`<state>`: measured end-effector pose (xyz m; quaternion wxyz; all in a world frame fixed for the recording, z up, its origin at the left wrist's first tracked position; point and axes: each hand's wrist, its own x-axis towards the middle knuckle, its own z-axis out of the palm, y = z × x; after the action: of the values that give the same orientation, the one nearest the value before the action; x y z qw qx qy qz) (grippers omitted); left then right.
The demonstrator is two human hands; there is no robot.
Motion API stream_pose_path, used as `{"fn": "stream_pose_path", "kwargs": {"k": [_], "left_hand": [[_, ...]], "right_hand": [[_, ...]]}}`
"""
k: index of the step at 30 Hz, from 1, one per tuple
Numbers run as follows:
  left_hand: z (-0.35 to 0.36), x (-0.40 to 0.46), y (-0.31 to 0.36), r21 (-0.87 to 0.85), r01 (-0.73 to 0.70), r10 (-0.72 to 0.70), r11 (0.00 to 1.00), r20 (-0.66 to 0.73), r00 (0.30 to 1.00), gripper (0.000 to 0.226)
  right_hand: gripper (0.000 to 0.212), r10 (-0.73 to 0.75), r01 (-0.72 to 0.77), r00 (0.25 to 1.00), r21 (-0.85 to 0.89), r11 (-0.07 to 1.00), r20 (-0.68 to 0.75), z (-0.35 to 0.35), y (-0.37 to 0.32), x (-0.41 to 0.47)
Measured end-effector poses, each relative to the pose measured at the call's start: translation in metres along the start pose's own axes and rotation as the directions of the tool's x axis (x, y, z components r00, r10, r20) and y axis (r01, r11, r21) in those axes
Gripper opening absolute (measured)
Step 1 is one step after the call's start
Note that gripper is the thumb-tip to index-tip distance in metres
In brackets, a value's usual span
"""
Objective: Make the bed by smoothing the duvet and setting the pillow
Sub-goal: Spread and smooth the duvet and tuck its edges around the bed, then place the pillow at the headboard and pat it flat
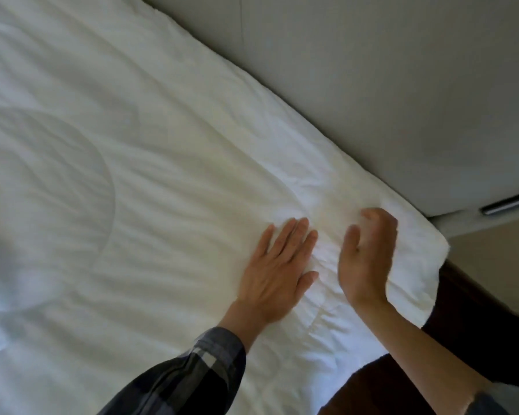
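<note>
The left hand (pixel 277 271) lies flat, fingers straight, on the white duvet (pixel 132 145) at lower centre. Just beside it, the right hand (pixel 367 259) hovers with fingers loosely curled, holding nothing, near the duvet's right edge by the grey wall (pixel 402 85).

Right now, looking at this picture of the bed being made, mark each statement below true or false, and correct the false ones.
1. The left hand lies flat on the white duvet with straight fingers. True.
2. The right hand holds a pillow. False: no pillow is in its grasp; it is over the duvet near the corner, fingers loosely curled.
3. The duvet's corner lies close to the right hand. True.
4. The left arm is bare. False: it wears a dark plaid sleeve; the right forearm is the bare one.
5. The duvet is wrinkle-free between the two hands. False: creases show there.
</note>
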<state>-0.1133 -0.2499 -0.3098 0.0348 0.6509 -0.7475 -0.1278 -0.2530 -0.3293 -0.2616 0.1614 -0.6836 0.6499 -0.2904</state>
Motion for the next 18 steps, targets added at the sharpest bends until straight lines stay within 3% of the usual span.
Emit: {"fn": "stream_pose_path", "kwargs": {"k": [2,4,5,7,8,9,11,12,17,18], "left_hand": [[-0.009,-0.002,-0.017,-0.027,0.115,-0.116,0.993,-0.035,0.993,0.066],[-0.015,-0.018,-0.044,-0.036,0.278,-0.279,0.960,-0.038,0.960,0.067],[-0.016,-0.029,-0.058,-0.033,0.363,-0.364,0.931,-0.030,0.931,0.068],[-0.016,-0.059,-0.085,-0.017,0.516,-0.516,0.857,-0.026,0.856,0.070],[-0.016,-0.076,-0.094,-0.021,0.568,-0.568,0.823,-0.024,0.822,0.070],[-0.018,-0.096,-0.107,-0.019,0.618,-0.618,0.786,-0.015,0.786,0.070],[-0.018,-0.141,-0.132,-0.011,0.711,-0.711,0.703,-0.005,0.703,0.070],[-0.017,-0.164,-0.141,-0.014,0.759,-0.759,0.650,0.010,0.651,0.070],[-0.030,-0.232,-0.157,-0.086,0.892,-0.886,0.444,0.110,0.451,0.073],[-0.030,-0.240,-0.159,-0.076,0.908,-0.903,0.412,0.104,0.418,0.074]], "right_hand": [[0.034,-0.253,0.258,0.952,-0.004,0.966,0.171,0.038,-0.042,0.006],[0.041,-0.441,0.468,0.816,0.020,0.883,0.373,0.077,-0.079,0.015],[0.048,-0.555,0.619,0.685,0.024,0.785,0.472,0.093,-0.087,0.021],[0.064,-0.649,0.880,0.356,-0.007,0.476,0.672,0.113,-0.075,0.046],[0.070,-0.628,0.936,0.267,-0.040,0.351,0.731,0.114,-0.057,0.069],[0.075,-0.592,0.940,0.289,-0.107,0.323,0.752,0.115,-0.043,0.093],[0.084,-0.538,0.864,0.483,-0.275,0.423,0.691,0.110,-0.039,0.126],[0.085,-0.502,0.835,0.530,-0.315,0.452,0.683,0.110,-0.046,0.130],[0.080,-0.487,0.835,0.521,-0.298,0.463,0.701,0.128,-0.083,0.116],[0.080,-0.435,0.803,0.563,-0.341,0.489,0.702,0.131,-0.093,0.116]]}}
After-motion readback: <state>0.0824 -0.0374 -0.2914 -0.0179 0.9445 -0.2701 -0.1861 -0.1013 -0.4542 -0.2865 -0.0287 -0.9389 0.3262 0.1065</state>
